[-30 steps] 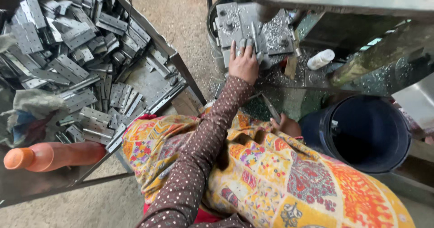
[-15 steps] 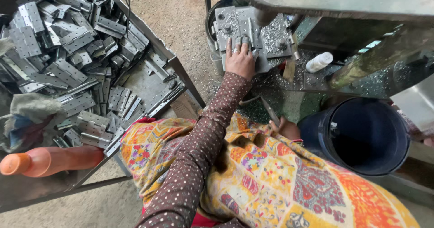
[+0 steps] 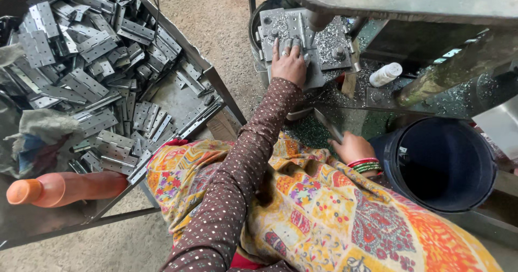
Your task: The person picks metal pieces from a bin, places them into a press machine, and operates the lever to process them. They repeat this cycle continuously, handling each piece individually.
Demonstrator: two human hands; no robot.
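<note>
1. Orange plastic bottle [image 3: 65, 188] lying at eight o'clock, beside crumpled cloth [image 3: 38, 137] in metal tray [image 3: 213, 83] heaped with grey hinges [image 3: 91, 72].
2. Dark bucket [image 3: 440, 164] at four o'clock, contents unseen; right hand [image 3: 353, 148] beside it, grip hidden, cannot tell.
3. Left hand [image 3: 288, 61] at twelve o'clock, fingers spread flat on press plate [image 3: 294, 26]; white bottle [image 3: 386, 74] at one o'clock.

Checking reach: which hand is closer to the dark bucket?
Right. The right hand rests on a metal strip just beside the bucket rim. The left hand lies flat on the press plate, well above and away.
</note>
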